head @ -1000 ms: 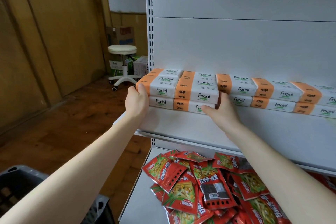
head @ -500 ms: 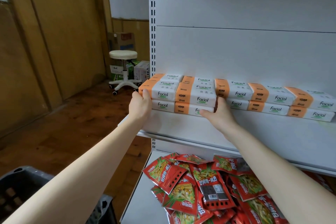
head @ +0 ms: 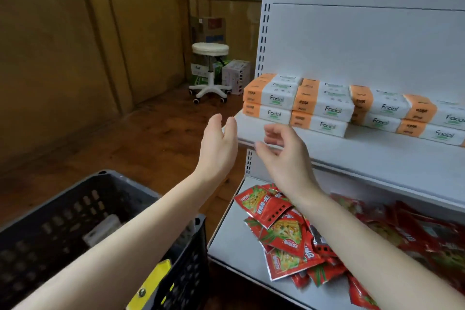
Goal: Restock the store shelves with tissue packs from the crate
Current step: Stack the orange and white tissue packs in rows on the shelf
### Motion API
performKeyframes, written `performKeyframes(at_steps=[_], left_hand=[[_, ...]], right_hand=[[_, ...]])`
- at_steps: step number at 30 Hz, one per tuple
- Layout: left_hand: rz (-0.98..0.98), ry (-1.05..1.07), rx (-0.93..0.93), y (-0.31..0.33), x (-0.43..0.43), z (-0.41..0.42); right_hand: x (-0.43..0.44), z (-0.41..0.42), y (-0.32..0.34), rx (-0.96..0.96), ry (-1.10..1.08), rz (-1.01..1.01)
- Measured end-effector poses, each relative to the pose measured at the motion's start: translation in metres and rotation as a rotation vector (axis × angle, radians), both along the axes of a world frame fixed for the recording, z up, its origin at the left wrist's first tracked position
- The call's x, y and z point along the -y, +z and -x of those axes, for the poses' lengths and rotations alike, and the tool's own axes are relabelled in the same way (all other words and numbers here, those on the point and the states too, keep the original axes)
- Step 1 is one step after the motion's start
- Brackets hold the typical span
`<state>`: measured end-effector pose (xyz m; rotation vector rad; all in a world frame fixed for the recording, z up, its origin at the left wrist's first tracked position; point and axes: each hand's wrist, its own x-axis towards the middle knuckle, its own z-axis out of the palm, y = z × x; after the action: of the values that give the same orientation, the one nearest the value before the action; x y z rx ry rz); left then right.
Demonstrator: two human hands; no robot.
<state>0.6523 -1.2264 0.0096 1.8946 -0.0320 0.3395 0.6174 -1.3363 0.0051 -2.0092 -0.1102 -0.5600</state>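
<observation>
Both hands [head: 251, 148] empty, off tissue packs [head: 324, 108].

Red snack packets [head: 284, 234] lie heaped; a white stool [head: 210, 49] stands near boxes [head: 210, 29].

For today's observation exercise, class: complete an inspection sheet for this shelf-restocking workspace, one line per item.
Surface: white shelf, carrying the packs.
Job's things: tissue packs stacked two high on the shelf; dark crate lower left, contents blurred.
Clutter: red snack packets heaped on the lower shelf.
Grips: left hand and right hand open, holding nothing, before the shelf edge.
Cables: nothing seen.
Surroundings: white stool, cartons, wooden floor.
</observation>
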Motion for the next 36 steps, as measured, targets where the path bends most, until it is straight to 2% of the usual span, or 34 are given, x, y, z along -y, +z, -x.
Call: performKeyframes(at_steps=[4, 10, 13, 18, 21, 25, 29, 32, 36], left_hand=[[-0.025, 0.010, -0.099, -0.027, -0.078, 0.053], [-0.267, 0.241, -0.432, -0.092, -0.244, 0.123], [-0.413, 0.275, -0.646, -0.127, -0.313, 0.157], [-0.819, 0.024, -0.990, -0.176, -0.365, 0.193], [-1.037, -0.178, -1.111, -0.200, -0.366, 0.199], [-1.243, -0.400, -1.163, -0.224, -0.357, 0.194], [-1.571, -0.662, -1.172, -0.239, -0.355, 0.188], [-1.505, -0.661, -1.202, -0.228, -0.359, 0.177], [-1.347, -0.335, -1.025, -0.194, -0.360, 0.163]], right_hand=[[-0.080, 0.005, -0.025, -0.252, 0.303, 0.028], [-0.213, 0.024, -0.092, -0.647, 0.655, 0.130], [-0.277, 0.041, -0.125, -0.822, 0.777, 0.187], [-0.352, 0.068, -0.172, -1.010, 0.922, 0.385], [-0.372, 0.082, -0.194, -1.120, 0.968, 0.514], [-0.377, 0.091, -0.212, -1.229, 0.976, 0.618], [-0.373, 0.083, -0.218, -1.285, 0.919, 0.549], [-0.368, 0.079, -0.218, -1.311, 0.867, 0.478], [-0.363, 0.068, -0.212, -1.383, 0.769, 0.272]])
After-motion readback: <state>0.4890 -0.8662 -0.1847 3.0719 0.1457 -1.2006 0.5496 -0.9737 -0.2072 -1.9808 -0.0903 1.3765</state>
